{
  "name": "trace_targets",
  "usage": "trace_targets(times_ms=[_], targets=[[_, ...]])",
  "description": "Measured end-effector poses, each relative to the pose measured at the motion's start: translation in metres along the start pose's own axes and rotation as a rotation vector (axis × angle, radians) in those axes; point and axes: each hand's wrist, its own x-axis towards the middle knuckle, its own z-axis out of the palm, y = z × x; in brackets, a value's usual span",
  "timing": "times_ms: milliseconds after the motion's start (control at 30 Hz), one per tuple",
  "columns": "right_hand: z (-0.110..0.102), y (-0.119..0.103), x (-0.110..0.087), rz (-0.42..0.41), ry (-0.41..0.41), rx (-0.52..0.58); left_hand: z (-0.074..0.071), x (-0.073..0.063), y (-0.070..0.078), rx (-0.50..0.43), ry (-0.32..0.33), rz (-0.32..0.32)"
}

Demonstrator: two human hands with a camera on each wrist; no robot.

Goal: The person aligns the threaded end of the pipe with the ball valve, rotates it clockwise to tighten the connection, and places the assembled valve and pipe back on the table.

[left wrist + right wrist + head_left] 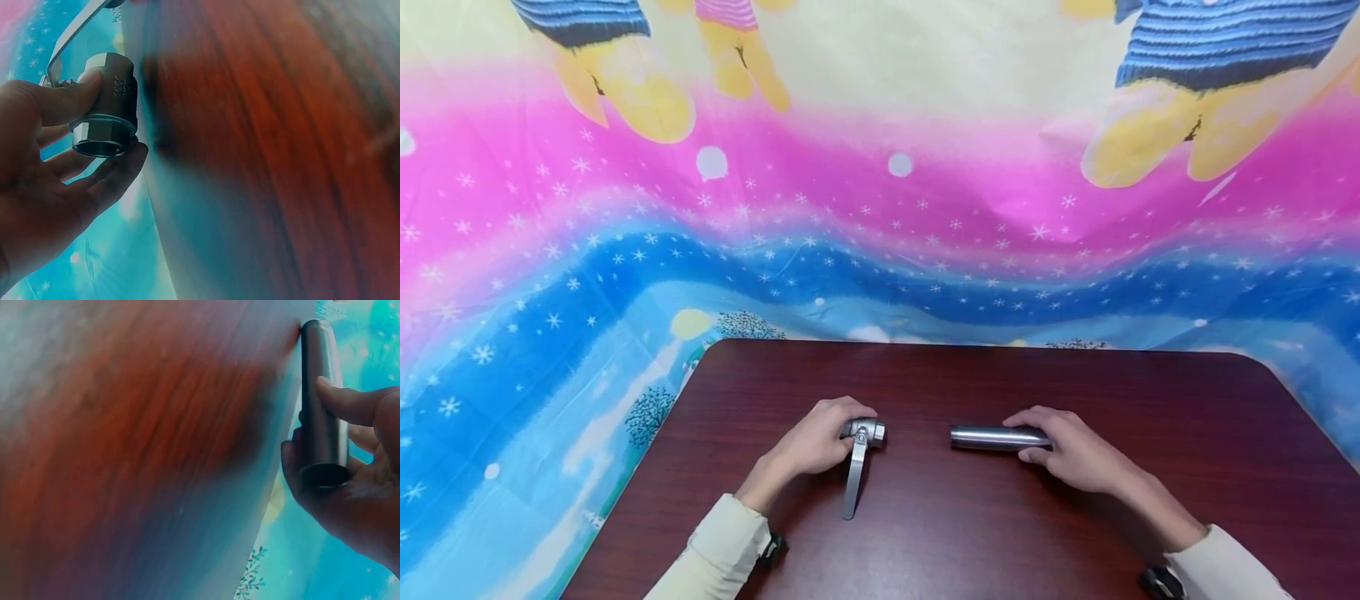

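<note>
My left hand (pixel 822 435) grips a metal ball valve (pixel 870 431) by its body, thumb on one side and fingers on the other. The valve's flat lever handle (pixel 853 483) points toward me. In the left wrist view the ball valve (pixel 107 106) shows hexagonal ends and an open threaded mouth. Across a gap to the right, my right hand (pixel 1078 450) holds a shiny metal pipe (pixel 996 437) near its right end, lying sideways. The right wrist view shows the pipe (pixel 322 400) between thumb and fingers, its near end hollow.
Both hands are over a dark red-brown wooden table (pixel 925 525) with rounded far corners. Behind it hangs a colourful cloth (pixel 880 208) with snowflakes and cartoon figures. A dark band (pixel 772 550) sits at the left wrist, another (pixel 1161 582) at the right.
</note>
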Motion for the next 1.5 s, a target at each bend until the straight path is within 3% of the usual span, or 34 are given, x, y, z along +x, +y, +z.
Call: trace_targets(times_ms=[233, 500, 867, 1133, 1500], targets=[[-0.005, 0.005, -0.012, -0.023, 0.071, 0.078, -0.008, -0.005, 0.001, -0.004, 0.031, -0.009], [-0.01, 0.001, -0.024, -0.077, 0.216, 0.181, -0.02, -0.01, 0.006, -0.054, 0.121, 0.038], [-0.013, -0.003, -0.03, 0.012, 0.307, 0.328, -0.029, -0.014, 0.018, -0.23, 0.247, -0.012], [-0.021, -0.013, -0.028, -0.004, 0.391, 0.438, -0.033, -0.012, 0.03, -0.442, 0.354, 0.043], [-0.029, -0.025, -0.024, -0.01, 0.419, 0.446, -0.04, -0.01, 0.041, -0.433, 0.386, 0.052]])
